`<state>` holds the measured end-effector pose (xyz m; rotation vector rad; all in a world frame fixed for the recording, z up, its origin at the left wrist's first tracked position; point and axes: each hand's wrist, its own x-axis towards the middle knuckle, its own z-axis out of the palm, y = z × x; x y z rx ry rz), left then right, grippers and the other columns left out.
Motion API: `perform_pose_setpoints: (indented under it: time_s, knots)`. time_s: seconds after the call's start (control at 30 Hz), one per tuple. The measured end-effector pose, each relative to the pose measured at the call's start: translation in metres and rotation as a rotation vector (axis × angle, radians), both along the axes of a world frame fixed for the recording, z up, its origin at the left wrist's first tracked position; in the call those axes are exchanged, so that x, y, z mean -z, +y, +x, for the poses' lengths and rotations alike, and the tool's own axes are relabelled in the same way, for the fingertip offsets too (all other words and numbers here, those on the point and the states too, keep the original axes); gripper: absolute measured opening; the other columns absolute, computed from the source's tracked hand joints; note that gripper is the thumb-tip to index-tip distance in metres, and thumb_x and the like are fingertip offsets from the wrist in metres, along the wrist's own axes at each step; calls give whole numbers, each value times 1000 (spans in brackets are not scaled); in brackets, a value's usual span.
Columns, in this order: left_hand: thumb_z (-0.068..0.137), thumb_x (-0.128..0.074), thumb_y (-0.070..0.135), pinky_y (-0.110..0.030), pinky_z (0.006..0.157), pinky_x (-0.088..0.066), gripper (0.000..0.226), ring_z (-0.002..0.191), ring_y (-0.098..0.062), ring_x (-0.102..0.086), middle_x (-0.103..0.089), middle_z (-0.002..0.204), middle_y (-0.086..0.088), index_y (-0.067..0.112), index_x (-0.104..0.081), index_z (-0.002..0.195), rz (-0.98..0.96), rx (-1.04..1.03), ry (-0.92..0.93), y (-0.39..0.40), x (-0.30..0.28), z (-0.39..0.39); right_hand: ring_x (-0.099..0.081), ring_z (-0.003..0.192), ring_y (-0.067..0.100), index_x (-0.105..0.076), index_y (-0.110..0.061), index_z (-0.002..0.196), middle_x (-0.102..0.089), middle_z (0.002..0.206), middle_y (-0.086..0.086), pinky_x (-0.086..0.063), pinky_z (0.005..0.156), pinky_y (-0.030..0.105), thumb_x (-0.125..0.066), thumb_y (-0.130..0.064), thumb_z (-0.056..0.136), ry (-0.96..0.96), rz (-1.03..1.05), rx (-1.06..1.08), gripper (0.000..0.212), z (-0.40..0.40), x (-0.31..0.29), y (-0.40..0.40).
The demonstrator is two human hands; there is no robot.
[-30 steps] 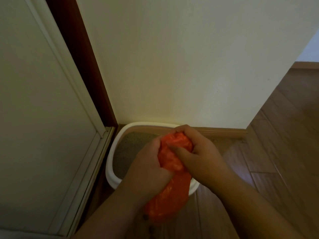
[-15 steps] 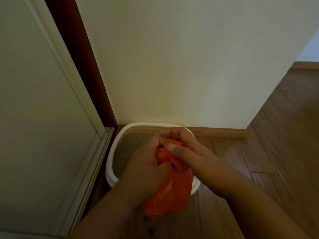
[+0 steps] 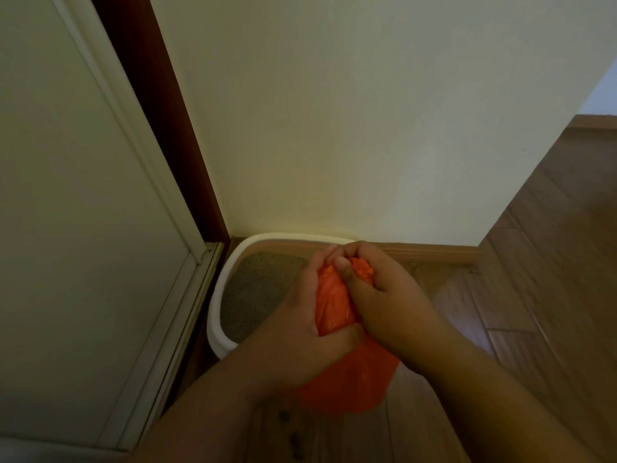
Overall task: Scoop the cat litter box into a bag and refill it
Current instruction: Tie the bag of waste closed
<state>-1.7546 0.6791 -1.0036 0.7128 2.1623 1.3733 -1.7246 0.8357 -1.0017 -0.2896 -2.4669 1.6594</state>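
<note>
An orange plastic bag is gripped at its gathered top by both hands, above the near right end of the white litter box. The left hand is closed round the bag's neck from the left, with its thumb laid across the front of the plastic. The right hand is closed on the bunched top from the right, its fingertips pinching the crumpled plastic beside those of the left. Compared with half a second ago, more of the bag's neck is exposed between the two hands, and the left thumb is now seen lower, across the bag's front; the full lower part of the bag hangs below the hands much as before. The box is set on the wooden floor in the corner, against the pale wall and beside the door frame. Grey litter is seen inside it. A few small dark bits are scattered on the floor under the bag. No brand, label or writing can be read on anything.
</note>
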Motion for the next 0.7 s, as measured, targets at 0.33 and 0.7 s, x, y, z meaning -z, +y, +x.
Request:
perform_pose_setpoints:
  time_s: [0.33, 0.7]
  knots:
    - [104, -54, 24, -36, 114, -37, 77, 144, -18, -35, -19, 163, -1, 27, 0, 158, -209, 31, 229, 7, -6, 3, -67, 73, 13, -58, -28, 98, -67, 84, -1, -56, 62, 31, -51, -34, 104, -42, 32, -95, 11, -1, 6, -1]
    - [98, -60, 13, -44, 94, -53, 48, 109, -25, -63, -62, 122, -6, 14, -38, 141, -223, -108, 216, 7, -9, -6, -66, 82, 3, -53, -35, 104, -67, 94, -7, -54, 67, 16, -55, -52, 96, -24, 128, -204, 19, 4, -1, -3]
